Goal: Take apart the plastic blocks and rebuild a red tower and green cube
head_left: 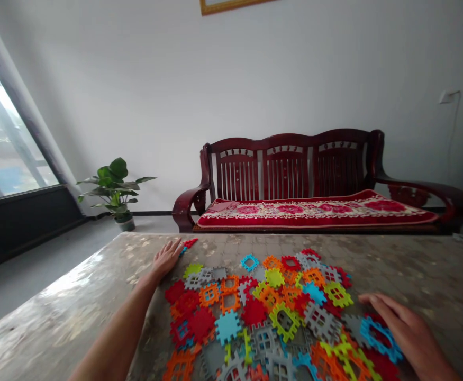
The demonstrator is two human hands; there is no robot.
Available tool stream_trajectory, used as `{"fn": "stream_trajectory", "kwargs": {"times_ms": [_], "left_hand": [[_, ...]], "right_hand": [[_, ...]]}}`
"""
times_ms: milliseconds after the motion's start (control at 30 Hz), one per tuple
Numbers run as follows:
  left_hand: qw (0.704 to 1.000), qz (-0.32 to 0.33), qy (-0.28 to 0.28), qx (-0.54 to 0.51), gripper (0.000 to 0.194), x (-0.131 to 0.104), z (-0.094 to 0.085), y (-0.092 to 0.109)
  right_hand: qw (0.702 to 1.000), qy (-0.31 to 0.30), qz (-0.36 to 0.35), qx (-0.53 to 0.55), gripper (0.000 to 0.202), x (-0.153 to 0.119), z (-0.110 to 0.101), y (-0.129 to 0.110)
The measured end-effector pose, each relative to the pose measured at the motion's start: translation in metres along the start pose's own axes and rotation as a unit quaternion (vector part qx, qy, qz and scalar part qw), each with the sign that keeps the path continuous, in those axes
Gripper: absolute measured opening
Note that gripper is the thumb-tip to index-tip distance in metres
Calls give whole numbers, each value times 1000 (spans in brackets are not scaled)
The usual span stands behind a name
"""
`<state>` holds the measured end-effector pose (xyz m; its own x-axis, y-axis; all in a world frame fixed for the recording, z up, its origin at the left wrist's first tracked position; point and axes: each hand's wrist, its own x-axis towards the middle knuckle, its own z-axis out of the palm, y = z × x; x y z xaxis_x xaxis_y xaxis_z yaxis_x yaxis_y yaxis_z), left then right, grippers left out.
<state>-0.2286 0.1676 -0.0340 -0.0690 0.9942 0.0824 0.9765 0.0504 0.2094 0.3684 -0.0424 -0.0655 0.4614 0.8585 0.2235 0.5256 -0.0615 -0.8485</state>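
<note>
Puzzle tiles (255, 312) lie heaped on the table (72, 312), the left hand (166, 258) at their far left beside some stray tiles (190, 243), the right hand (411, 328) at their right edge. Behind the table stands a bench (284, 142), a mat (294, 209) on it; left of the bench, a potted plant (114, 182); farther left, a window (9, 127)

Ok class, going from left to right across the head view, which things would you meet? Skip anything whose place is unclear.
Window, potted plant, left hand, light-blue frame piece set at the pile's far edge, lime-green four-paned piece, right hand.
</note>
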Motion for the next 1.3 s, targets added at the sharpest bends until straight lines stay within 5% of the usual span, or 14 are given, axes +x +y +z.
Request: {"fn": "stream_trajectory", "kwargs": {"times_ms": [400,567,800,967,1300], "left_hand": [[987,152,-36,-40,55,-16,16,70],[980,181,-41,-68,57,-21,21,91],[968,225,-54,-100,55,-26,24,128],[958,248,-67,-131,52,-27,29,157],[905,312,-96,-271,46,-21,42,218]], "right_hand": [[1000,-4,13,11,49,-4,-4,-6],[997,-64,-37,-7,50,19,-2,-25],[972,-138,-152,-118,61,74,39,-39],[943,-229,-170,-172,60,74,63,-43],[931,-250,-235,-123,42,73,75,-47]]}}
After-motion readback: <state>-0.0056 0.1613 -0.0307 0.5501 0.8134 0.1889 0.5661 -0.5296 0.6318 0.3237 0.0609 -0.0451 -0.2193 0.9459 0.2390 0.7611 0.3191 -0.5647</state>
